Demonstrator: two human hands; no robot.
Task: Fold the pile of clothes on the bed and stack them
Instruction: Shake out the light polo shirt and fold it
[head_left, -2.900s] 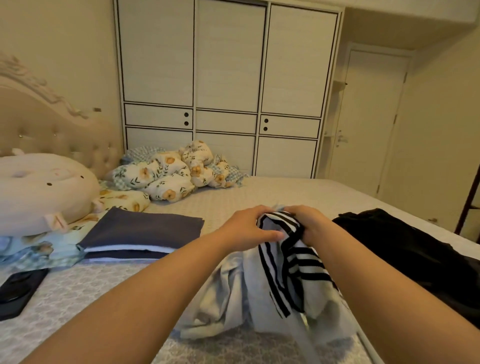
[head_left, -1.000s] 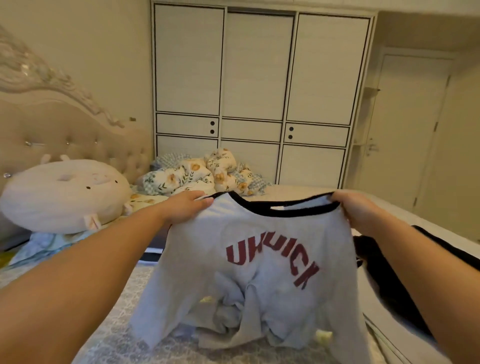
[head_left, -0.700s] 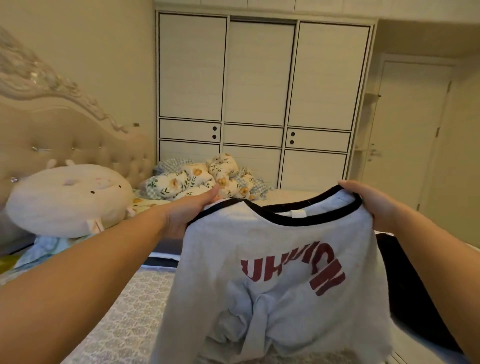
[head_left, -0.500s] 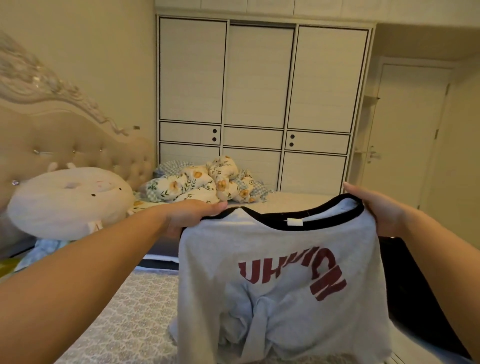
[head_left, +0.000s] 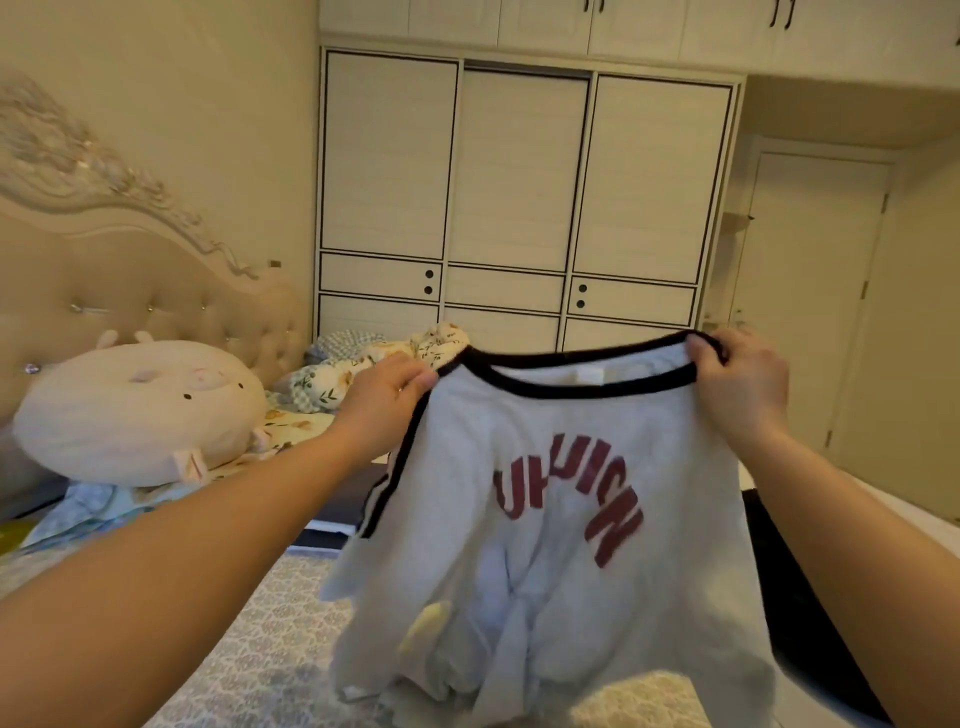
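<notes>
Holding a grey shirt (head_left: 597, 519) up over the bed (head_left: 260, 649), both hands keep it spread by its shoulders. The left hand (head_left: 384, 402) has its grip closed on the shirt's left shoulder, fingers curled round the cloth just beside the dark collar (head_left: 587, 382). The right hand (head_left: 740, 387) pinches the collar's right end, fingers hooked over the black band. The shirt hangs facing the camera, red letters (head_left: 571, 499) across its chest, a white tag inside the neck, and a dark stripe running down its left edge. Its lower part bunches and reaches down towards the patterned bed cover; whether it touches cannot be told. A black garment (head_left: 810, 623) lies on the bed to the right, partly behind the shirt and right forearm. To the left sits a round plush cushion (head_left: 140, 410) against the tufted headboard (head_left: 130, 275), with a floral quilt (head_left: 353, 364) bunched beyond the left hand. A white wardrobe (head_left: 519, 208) stands behind the bed, and a door (head_left: 810, 291) is to its right.
</notes>
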